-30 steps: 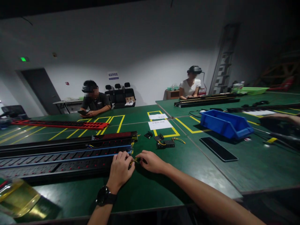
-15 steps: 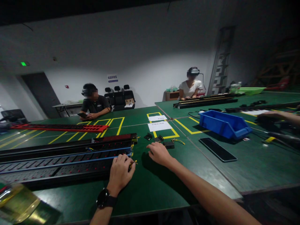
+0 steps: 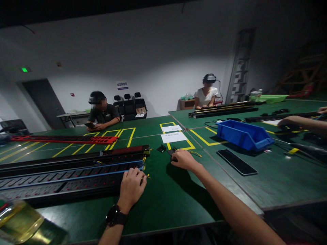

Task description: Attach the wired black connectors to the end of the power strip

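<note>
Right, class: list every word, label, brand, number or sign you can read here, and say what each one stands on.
"成品存放区": on the sign on the back wall.
Purple strip beneath it: too small to read.
Nearer white paper and farther white paper: print too blurred to read surely.
Green lit sign: too small to read.
No brand or number is readable.

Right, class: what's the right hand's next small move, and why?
The right hand should probably pinch the small black part beside it and lift: its fingers curl down there, though any grip is hidden, while the left hand rests at the end of the black strip, near a yellow wire.
</note>
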{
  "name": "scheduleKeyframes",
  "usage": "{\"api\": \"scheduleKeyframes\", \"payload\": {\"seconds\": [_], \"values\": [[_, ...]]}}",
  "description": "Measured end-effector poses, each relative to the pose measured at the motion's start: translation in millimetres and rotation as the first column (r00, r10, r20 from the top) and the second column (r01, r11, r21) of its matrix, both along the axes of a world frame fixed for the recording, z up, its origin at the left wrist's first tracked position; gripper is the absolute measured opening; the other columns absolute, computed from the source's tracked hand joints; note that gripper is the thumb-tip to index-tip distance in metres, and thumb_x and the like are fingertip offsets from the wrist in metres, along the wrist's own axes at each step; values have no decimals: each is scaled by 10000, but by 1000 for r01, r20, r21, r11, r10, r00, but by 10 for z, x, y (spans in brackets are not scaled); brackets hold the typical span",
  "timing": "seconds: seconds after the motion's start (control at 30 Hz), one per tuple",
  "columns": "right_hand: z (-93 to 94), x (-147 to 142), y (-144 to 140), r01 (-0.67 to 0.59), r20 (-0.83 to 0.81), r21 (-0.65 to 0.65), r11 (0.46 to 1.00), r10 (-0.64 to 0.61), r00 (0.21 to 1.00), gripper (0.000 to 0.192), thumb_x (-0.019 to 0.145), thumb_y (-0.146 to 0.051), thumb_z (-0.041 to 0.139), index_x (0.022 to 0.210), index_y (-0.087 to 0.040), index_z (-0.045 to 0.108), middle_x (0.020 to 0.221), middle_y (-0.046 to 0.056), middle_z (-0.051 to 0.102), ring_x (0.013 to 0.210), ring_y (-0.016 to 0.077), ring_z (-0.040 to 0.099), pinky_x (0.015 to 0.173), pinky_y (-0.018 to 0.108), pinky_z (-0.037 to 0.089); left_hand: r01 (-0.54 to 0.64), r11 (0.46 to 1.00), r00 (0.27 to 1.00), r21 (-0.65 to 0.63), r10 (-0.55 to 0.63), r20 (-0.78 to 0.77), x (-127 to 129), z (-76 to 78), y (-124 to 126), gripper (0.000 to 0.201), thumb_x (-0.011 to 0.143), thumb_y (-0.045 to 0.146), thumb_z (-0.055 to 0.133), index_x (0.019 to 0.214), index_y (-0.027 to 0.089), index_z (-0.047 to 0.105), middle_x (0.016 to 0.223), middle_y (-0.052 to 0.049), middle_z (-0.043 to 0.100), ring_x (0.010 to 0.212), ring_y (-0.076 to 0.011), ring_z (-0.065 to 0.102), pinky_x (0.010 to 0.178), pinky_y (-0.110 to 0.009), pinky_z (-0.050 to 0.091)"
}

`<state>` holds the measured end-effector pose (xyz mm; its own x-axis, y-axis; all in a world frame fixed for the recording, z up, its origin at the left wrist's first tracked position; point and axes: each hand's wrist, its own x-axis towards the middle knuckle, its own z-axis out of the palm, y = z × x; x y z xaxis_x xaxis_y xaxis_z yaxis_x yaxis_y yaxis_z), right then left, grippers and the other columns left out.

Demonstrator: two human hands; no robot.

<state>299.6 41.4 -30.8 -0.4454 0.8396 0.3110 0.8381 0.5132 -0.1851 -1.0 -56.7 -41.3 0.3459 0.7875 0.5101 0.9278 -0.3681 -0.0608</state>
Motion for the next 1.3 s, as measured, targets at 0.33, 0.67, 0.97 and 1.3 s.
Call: {"api": "scheduleKeyframes", "payload": {"seconds": [0.33, 0.67, 0.97, 1.3], "values": [[59, -22, 106, -210, -593, -237, 949, 30, 805, 154, 883, -287, 660, 861, -165, 751, 831, 50, 731, 757, 175, 634, 708, 289, 456, -2, 1000, 999, -11, 2, -32, 9, 16, -7, 226, 1006, 262, 519, 891, 213, 707, 958, -68, 695, 932, -250, 588, 824, -408, 397], [-49, -186, 110, -370, -865, -298, 880, -85, 495, 311, 817, -474, 740, 886, -171, 718, 774, 17, 670, 624, 122, 528, 587, 251, 395, -1, 1000, 1000, 4, 1, -19, 7, -9, 1, 230, 1003, 257, 531, 858, 214, 704, 928, -60, 693, 918, -251, 585, 817, -412, 395], [-142, -549, -273, -263, -172, 262, 929, 313, 934, 129, 991, -219, 610, 998, -186, 734, 931, 49, 682, 763, 144, 610, 680, 260, 401, 11, 1000, 1000, 7, -11, -14, 15, 12, -13, 220, 1008, 243, 532, 865, 214, 698, 920, -51, 688, 901, -241, 583, 814, -407, 373], [-297, -886, -571, -540, 259, 459, 706, 475, 841, 240, 1080, -218, 462, 927, -187, 643, 798, 1, 631, 580, 110, 516, 503, 308, 235, 17, 1000, 996, -16, -18, -92, -4, 17, -6, 189, 989, 193, 518, 930, 201, 698, 950, -67, 693, 942, -261, 575, 841, -421, 367]]}}
